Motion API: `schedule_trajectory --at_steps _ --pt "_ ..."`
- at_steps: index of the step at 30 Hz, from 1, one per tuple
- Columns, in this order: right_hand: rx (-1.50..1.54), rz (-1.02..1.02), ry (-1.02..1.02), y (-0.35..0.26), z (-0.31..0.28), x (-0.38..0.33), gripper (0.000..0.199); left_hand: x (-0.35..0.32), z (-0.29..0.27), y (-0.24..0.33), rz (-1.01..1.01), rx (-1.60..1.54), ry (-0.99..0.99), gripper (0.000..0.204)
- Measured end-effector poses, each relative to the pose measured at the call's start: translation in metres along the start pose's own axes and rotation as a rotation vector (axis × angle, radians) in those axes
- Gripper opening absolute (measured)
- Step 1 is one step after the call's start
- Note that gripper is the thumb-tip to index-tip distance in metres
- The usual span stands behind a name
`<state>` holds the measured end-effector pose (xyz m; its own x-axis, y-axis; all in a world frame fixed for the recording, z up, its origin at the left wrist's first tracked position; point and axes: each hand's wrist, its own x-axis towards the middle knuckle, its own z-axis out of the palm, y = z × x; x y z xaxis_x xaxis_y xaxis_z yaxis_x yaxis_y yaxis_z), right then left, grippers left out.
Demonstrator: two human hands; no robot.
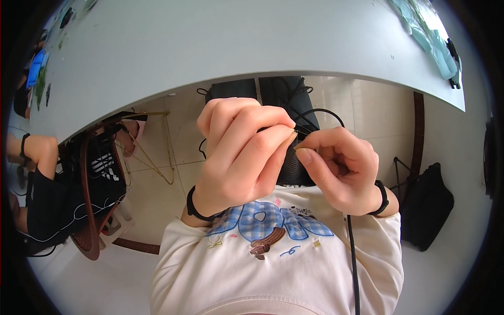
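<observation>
My left hand [242, 152] and my right hand [336, 165] meet close in front of my chest, under the edge of a grey table [210, 47]. Both pinch a thin black cord [321, 112] that loops up from between the fingertips and arcs to the right. The left thumb and forefinger are closed on it; the right thumb presses against its forefinger at the same spot. A small dark item sits behind the left fingers, mostly hidden. Each wrist wears a black band. Another black cable [353, 262] runs down over my cream shirt [273, 262].
A person in black sits at the left by a brown chair [89, 210]. A black bag [428, 210] stands on the tiled floor at the right. Light green cloth pieces [433, 37] lie on the table's far right; small items lie at its far left.
</observation>
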<state>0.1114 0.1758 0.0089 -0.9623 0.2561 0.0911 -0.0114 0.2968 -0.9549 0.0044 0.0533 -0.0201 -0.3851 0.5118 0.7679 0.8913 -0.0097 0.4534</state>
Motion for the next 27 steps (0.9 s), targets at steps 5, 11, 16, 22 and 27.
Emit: schedule_trajectory --at_steps 5,11,16,22,27 --pt "-0.193 -0.145 0.06 -0.013 -0.005 0.007 0.01 -0.001 0.0 0.005 0.033 0.036 -0.08 0.022" --pt "-0.179 -0.047 -0.027 -0.011 -0.017 0.019 0.005 -0.003 -0.001 0.008 0.07 -0.044 -0.112 0.023" --pt "-0.027 0.07 -0.127 -0.002 -0.022 0.021 0.004 -0.006 -0.004 0.01 0.058 0.001 -0.043 0.018" --pt "0.206 0.229 -0.172 0.005 -0.014 0.013 0.005 -0.007 -0.005 0.006 0.046 -0.02 -0.016 0.021" --pt "0.333 0.241 -0.104 0.013 -0.008 -0.004 0.006 -0.007 -0.001 0.003 0.046 0.008 -0.009 0.021"
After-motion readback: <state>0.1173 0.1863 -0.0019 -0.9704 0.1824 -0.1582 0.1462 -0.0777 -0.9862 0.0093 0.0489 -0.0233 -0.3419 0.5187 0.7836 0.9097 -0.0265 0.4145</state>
